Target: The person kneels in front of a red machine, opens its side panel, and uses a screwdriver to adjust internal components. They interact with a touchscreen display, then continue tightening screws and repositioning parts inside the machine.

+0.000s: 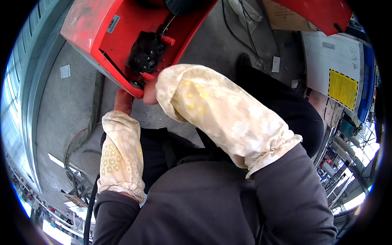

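Observation:
A red wire feeder housing (111, 41) stands open in front of me at the upper left. Inside it sits a black wire drive unit (147, 51) with red knobs (168, 40); a thin wire runs up from it to a dark spool (181, 5). My left hand (123, 102) is at the housing's near lower corner, its fingers hidden by the red edge. Close by on the right, my right hand (150, 92) reaches to the same corner beside the lower red knob (147, 76). Its fingers are out of sight, so what either hand holds does not show.
Patterned cream sleeve covers wrap both forearms. Dark cables (230, 28) and a plastic bag (246, 15) lie on the floor beyond. A cardboard box (286, 16) and a white cabinet panel (326, 53) with a yellow label stand at right. A hose (87, 126) runs along the left.

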Tool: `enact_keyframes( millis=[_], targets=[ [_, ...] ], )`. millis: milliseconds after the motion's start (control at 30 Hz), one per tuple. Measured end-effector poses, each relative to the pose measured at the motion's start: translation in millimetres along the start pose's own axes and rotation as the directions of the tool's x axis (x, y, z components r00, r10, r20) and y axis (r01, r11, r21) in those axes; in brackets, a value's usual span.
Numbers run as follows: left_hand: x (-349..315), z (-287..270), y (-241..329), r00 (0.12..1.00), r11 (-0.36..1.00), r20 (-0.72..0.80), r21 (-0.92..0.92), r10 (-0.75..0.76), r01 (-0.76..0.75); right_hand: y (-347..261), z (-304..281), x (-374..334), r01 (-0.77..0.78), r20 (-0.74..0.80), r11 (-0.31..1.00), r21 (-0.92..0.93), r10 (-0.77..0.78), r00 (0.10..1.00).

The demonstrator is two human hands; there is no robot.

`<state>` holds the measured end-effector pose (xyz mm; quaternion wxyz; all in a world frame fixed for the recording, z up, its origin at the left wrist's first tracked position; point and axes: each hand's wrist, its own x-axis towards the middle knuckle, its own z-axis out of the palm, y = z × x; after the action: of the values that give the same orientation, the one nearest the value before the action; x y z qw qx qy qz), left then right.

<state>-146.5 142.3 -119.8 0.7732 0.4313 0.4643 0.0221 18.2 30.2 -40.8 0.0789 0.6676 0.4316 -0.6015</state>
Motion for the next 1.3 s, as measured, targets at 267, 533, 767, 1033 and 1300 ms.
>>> enact_keyframes(
  millis=[267, 533, 767, 1033, 1300],
  targets=[
    [10.1, -21.4, -7.3, 0.983, 0.999, 0.186, -0.029, -0.014, 0.020, 15.9, 42.6, -10.4, -0.107, -0.424, 0.962, 0.251, 0.209, 0.881],
    [-0.4, -3.2, -0.7, 1.000, 0.999, 0.019, 0.039, -0.012, 0.012, 8.3, 11.9, -0.4, -0.032, -0.125, 0.998, 0.057, 0.039, 0.991],
    [17.5, -38.8, -17.4, 0.994, 0.942, 0.102, 0.337, -0.042, 0.005, 26.7, 58.1, -0.4, -0.041, -0.364, 0.956, 0.290, 0.150, 0.919],
    [8.3, -13.8, -5.3, 0.995, 0.919, -0.021, 0.387, 0.098, -0.082, 98.9, 78.5, -34.5, -0.060, -0.296, 0.989, 0.139, 0.099, 0.950],
    [-29.1, -14.0, 11.7, 0.956, 0.750, -0.152, 0.655, 0.250, -0.092, 112.7, -31.0, -11.4, 0.279, -0.776, 0.761, 0.586, 0.427, 0.465]
  ],
)
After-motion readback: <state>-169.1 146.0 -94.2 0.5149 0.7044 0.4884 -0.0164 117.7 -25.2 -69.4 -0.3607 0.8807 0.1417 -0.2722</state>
